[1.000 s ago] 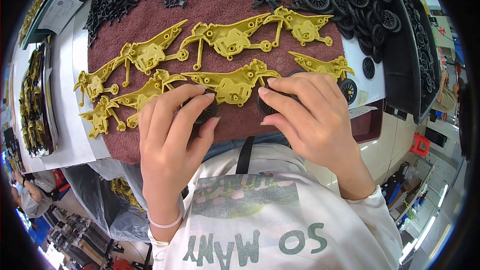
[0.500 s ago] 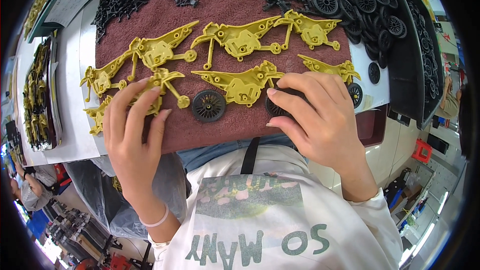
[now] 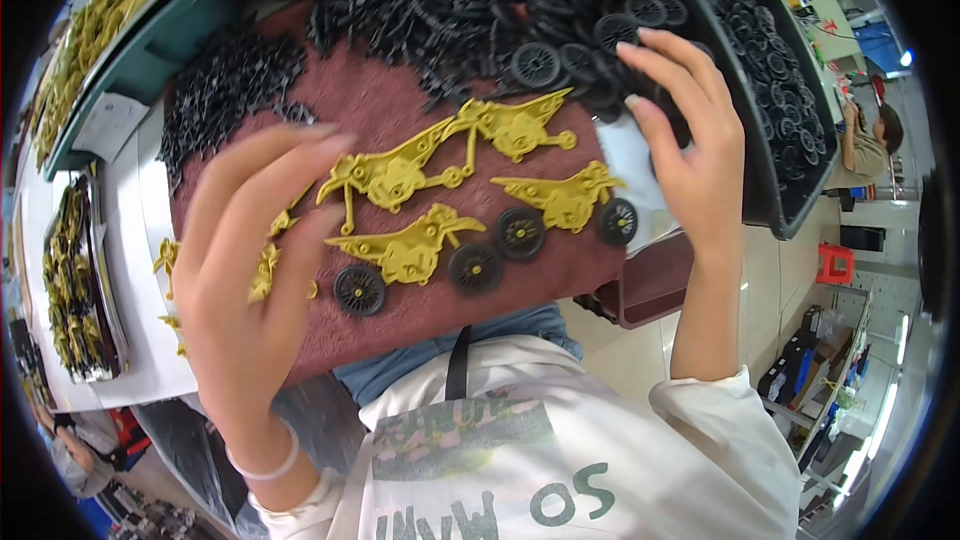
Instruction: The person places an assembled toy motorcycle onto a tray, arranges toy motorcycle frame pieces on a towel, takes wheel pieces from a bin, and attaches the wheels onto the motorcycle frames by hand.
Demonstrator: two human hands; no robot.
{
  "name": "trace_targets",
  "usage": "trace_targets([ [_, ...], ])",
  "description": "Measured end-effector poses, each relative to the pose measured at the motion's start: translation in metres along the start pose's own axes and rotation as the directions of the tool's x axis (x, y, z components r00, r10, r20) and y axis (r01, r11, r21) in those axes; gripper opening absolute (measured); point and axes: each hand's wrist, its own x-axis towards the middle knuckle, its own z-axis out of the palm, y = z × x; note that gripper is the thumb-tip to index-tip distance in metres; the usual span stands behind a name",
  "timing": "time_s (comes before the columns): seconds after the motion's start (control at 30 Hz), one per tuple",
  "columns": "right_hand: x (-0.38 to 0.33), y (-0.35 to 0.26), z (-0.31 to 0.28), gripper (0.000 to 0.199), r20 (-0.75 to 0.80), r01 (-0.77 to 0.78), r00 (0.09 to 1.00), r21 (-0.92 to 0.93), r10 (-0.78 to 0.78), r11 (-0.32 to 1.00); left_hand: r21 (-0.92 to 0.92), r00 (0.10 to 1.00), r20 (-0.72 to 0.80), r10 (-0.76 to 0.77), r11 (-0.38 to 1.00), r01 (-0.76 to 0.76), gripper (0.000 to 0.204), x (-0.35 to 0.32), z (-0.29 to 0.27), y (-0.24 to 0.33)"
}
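Note:
Yellow plastic toy-motorcycle body halves lie in two rows on a dark red cloth (image 3: pixel 330 70). In the near row, one body half (image 3: pixel 408 250) has black spoked wheels at both ends, a left wheel (image 3: pixel 360 289) and a right wheel (image 3: pixel 475 267). Farther right, another body half (image 3: pixel 565 198) also sits with two wheels. My left hand (image 3: pixel 240 250), a little blurred, hovers over the left part of the cloth with fingers and thumb apart, hiding some yellow parts. My right hand (image 3: pixel 690 120) reaches to the wheel pile (image 3: pixel 590 50), fingers spread, nothing visible in them.
Heaps of small black parts (image 3: pixel 235 80) cover the far side of the cloth. A black bin of wheels (image 3: pixel 765 90) stands at the right, a green bin of yellow parts (image 3: pixel 150 60) at the far left. Below it lies a stack of yellow-and-black pieces (image 3: pixel 75 280).
My right hand has left the wheel beside the near-row body half and moved up and right to the wheel pile. My left hand has come up off the yellow parts. The whole view has shifted.

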Motion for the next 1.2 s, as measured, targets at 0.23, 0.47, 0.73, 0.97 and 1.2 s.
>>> trace_targets([
  [0.23, 0.01, 0.023, 0.022, 0.041, 0.245, 0.111, 0.961, 0.094, -0.131, 0.989, -0.139, 0.944, 0.25, 0.215, 0.973, -0.185, 0.032, 0.1, 0.11, -0.002],
  [0.47, 0.012, 0.042, 0.014, 0.044, 0.164, 0.132, 0.976, 0.069, -0.141, 0.989, 0.005, 0.929, 0.359, 0.084, 0.996, -0.092, 0.031, 0.114, 0.136, 0.003],
  [0.73, -0.005, 0.028, -0.015, 0.008, -0.107, -0.09, 0.986, 0.325, 0.131, 0.941, -0.137, 0.984, 0.167, 0.057, 0.99, -0.034, 0.034, 0.098, 0.073, 0.01],
  [0.97, -0.035, 0.014, -0.022, 0.017, 0.318, -0.484, 0.853, 0.779, 0.414, 0.398, -0.2, 0.917, -0.078, -0.391, 0.907, 0.369, 0.035, -0.033, -0.054, -0.015],
  [1.2, -0.032, -0.034, 0.006, 0.02, 0.528, -0.58, 0.813, 0.772, 0.246, 0.259, -0.379, 0.693, -0.231, -0.683, 0.719, 0.583, 0.037, -0.151, -0.069, -0.031],
])
